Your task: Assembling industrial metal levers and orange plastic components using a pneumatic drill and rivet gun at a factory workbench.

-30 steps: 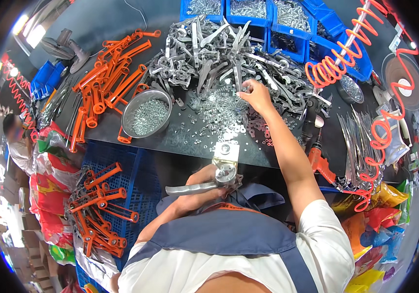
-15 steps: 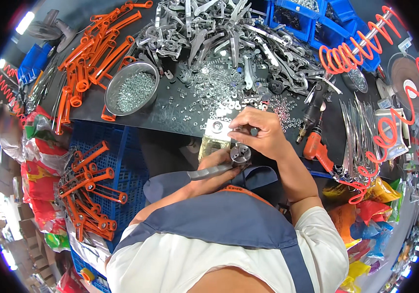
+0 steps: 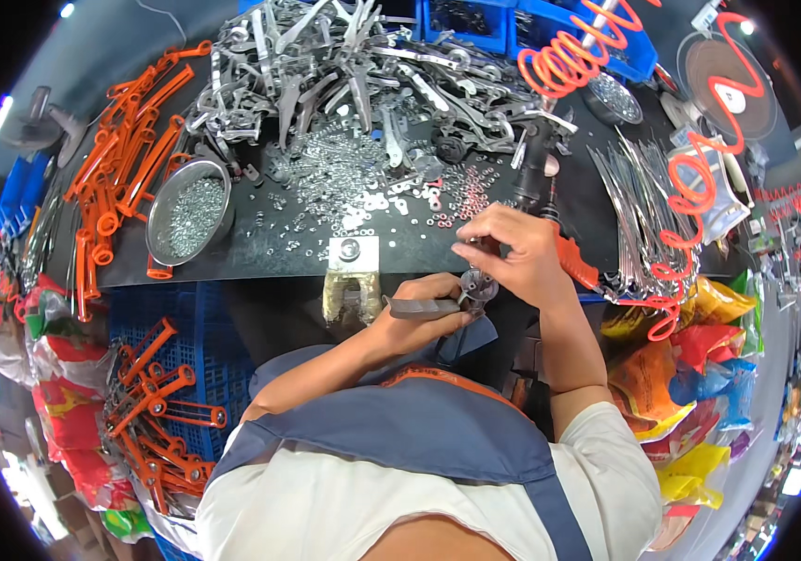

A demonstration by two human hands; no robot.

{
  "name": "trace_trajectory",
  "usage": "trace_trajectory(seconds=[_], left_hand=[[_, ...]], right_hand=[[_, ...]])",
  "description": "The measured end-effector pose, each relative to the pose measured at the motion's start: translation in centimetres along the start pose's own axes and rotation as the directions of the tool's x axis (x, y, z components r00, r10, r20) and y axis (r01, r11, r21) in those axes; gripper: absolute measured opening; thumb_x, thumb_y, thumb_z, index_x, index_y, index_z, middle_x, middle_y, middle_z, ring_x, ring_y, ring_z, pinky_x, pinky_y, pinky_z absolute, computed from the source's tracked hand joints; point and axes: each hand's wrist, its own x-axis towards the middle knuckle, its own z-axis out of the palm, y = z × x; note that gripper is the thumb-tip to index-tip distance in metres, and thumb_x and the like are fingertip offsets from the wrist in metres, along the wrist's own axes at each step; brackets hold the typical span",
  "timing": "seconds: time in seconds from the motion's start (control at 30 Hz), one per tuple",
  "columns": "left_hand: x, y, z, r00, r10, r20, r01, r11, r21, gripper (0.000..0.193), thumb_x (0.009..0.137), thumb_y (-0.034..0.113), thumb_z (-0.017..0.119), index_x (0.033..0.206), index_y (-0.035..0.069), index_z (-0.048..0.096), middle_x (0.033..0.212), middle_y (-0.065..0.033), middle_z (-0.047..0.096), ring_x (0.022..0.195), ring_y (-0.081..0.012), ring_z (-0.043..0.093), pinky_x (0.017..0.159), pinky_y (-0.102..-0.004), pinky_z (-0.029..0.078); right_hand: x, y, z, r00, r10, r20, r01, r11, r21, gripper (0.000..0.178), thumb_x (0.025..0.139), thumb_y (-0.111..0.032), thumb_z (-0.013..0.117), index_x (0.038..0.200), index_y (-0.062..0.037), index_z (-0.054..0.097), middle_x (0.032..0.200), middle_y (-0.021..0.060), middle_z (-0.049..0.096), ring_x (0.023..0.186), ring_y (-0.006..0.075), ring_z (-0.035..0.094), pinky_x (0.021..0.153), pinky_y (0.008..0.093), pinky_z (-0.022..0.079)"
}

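Note:
My left hand [image 3: 424, 323] is closed around a grey metal lever [image 3: 419, 308] with a round head [image 3: 480, 286], held in front of the bench edge. Just above that head, my right hand [image 3: 517, 251] pinches a small dark piece [image 3: 486, 245] between thumb and fingers; its exact kind is hard to make out. To the left of both hands, a metal fixture [image 3: 352, 254] with a pale top plate and a round seat stands at the bench edge. Behind it lie many small silver nuts [image 3: 330, 173] and reddish washers [image 3: 468, 192].
A steel bowl [image 3: 193, 213] of small parts and orange handles [image 3: 115, 168] lie left. Grey metal levers [image 3: 326, 75] are heaped at the back. A power driver [image 3: 573, 262], thin metal rods [image 3: 625, 206] and a coiled red air hose [image 3: 569, 61] are at right. Blue crates [image 3: 200, 341] stand below left.
The view has shifted. Both hands have moved right, away from the fixture, still holding the lever and the small dark piece. The fixture's top and legs are now uncovered.

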Motion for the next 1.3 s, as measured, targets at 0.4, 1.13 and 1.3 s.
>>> trace_trajectory(seconds=[0.4,1.13,1.3], left_hand=[[-0.7,-0.4,2.0,0.993,0.042,-0.108,-0.052,0.994,-0.093,0.015,0.080,0.011,0.067,0.088,-0.001,0.061,0.086,-0.0109,0.060,0.077,-0.0195,0.058,0.068,-0.0314,0.046],[-4.4,-1.6,0.3,0.960,0.237,-0.150,-0.267,0.935,-0.233,0.075,0.082,-0.007,0.060,0.146,0.007,0.023,0.138,-0.0187,0.043,0.123,-0.0272,0.048,0.099,-0.0375,0.043],[-7.0,-0.8,-3.3,0.876,0.217,-0.431,-0.338,0.914,-0.226,0.062,0.082,0.005,0.060,0.140,0.011,0.038,0.128,-0.0237,0.049,0.113,-0.0279,0.054,0.092,-0.0368,0.047]], right_hand=[[-1.8,-0.4,-1.5,0.984,0.144,-0.104,-0.134,0.986,0.097,0.013,0.074,-0.002,0.074,0.084,-0.0003,0.066,0.079,0.0048,0.064,0.064,0.0083,0.058,0.056,0.0217,0.045],[-7.0,1.9,2.1,0.881,0.472,0.031,-0.452,0.821,0.351,0.029,0.084,-0.013,0.066,0.111,-0.0035,0.063,0.098,0.0006,0.056,0.076,0.0071,0.051,0.067,0.0217,0.042],[-12.8,1.4,9.8,0.830,0.532,0.167,-0.554,0.752,0.356,0.032,0.087,-0.015,0.064,0.115,-0.0006,0.058,0.104,0.0092,0.062,0.093,0.0176,0.061,0.082,0.0291,0.048]])
